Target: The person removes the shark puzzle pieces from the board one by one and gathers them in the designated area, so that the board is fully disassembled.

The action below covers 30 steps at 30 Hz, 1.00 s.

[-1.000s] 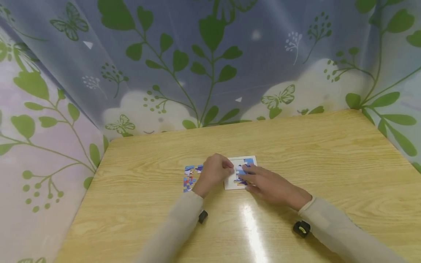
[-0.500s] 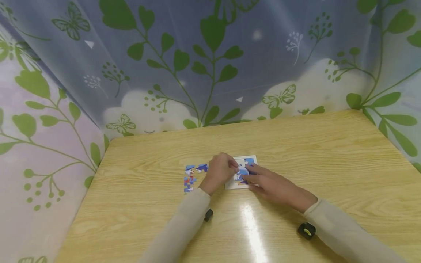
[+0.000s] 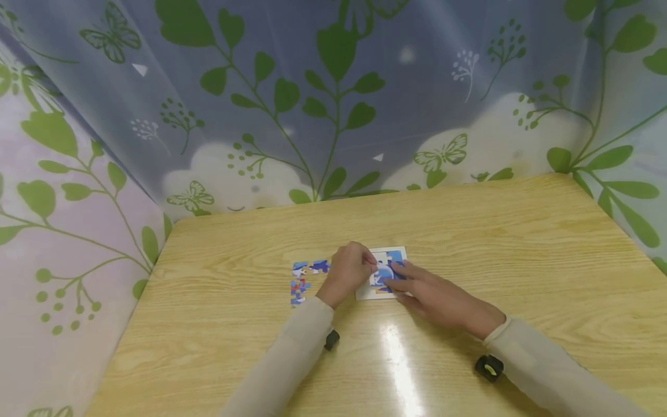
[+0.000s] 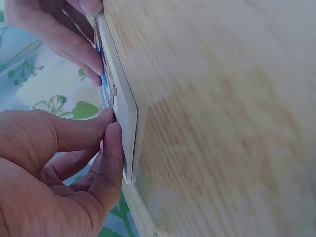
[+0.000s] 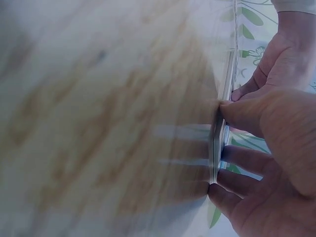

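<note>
A small white-bordered jigsaw board (image 3: 363, 294) lies flat on the table, partly filled with blue and white pieces. My left hand (image 3: 346, 273) is bent over its left half, thumb and fingertips pinching a white-and-blue jigsaw piece (image 3: 384, 273) at the board's surface. In the left wrist view, those fingertips meet right at the board's rim (image 4: 129, 113). From the other side, my right hand (image 3: 440, 296) rests with extended fingers on the right part of the board. The right wrist view has its thumb (image 5: 242, 112) at the board's near edge and its fingers (image 5: 242, 160) spread along the side.
Several loose jigsaw pieces (image 3: 299, 285) lie left of the board, in part behind the left wrist. The wood-grain table (image 3: 510, 237) runs back to a leaf-printed curtain (image 3: 292, 139). Each forearm carries a small black wrist device (image 3: 488, 368).
My left hand has moved slightly right over the board, uncovering more of the loose pieces. A white-and-blue piece now shows at mid-board under its fingertips. The right hand has shifted slightly right.
</note>
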{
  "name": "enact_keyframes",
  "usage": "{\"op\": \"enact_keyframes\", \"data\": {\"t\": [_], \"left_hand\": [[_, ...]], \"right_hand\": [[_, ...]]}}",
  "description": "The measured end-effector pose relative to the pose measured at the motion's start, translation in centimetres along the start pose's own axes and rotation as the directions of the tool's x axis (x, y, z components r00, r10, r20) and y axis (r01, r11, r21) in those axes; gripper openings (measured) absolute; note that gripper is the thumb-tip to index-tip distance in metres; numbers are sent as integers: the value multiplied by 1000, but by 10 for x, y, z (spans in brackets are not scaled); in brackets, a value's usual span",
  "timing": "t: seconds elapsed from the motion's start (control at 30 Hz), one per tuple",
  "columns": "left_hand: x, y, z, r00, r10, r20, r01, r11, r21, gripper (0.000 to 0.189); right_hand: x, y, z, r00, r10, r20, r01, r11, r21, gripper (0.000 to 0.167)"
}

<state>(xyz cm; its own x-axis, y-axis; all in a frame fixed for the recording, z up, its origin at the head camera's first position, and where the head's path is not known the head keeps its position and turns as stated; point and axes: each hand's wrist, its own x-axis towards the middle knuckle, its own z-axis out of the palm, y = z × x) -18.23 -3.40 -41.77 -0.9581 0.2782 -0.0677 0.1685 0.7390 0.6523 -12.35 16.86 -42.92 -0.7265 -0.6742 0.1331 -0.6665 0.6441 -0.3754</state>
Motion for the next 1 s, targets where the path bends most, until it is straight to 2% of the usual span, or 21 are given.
{"op": "enact_keyframes", "data": {"t": [0.23,0.43,0.63,1.0], "left_hand": [[1,-2,-2,1000,-6,7,6,1000,-20,4],[1,-3,-5,1000,-6,16,7,997,-75,4],[0,-8,-8,999,-44,32,48,989,-137,3],[-7,-20,-30,996,-91,17,93,986,-137,3]], "right_hand": [[0,0,0,1000,10,12,-10,1000,9,37],[0,0,0,1000,13,10,-13,1000,13,37],[0,0,0,1000,15,13,-15,1000,15,36],[-1,-1,0,999,34,12,-34,999,21,35]]}}
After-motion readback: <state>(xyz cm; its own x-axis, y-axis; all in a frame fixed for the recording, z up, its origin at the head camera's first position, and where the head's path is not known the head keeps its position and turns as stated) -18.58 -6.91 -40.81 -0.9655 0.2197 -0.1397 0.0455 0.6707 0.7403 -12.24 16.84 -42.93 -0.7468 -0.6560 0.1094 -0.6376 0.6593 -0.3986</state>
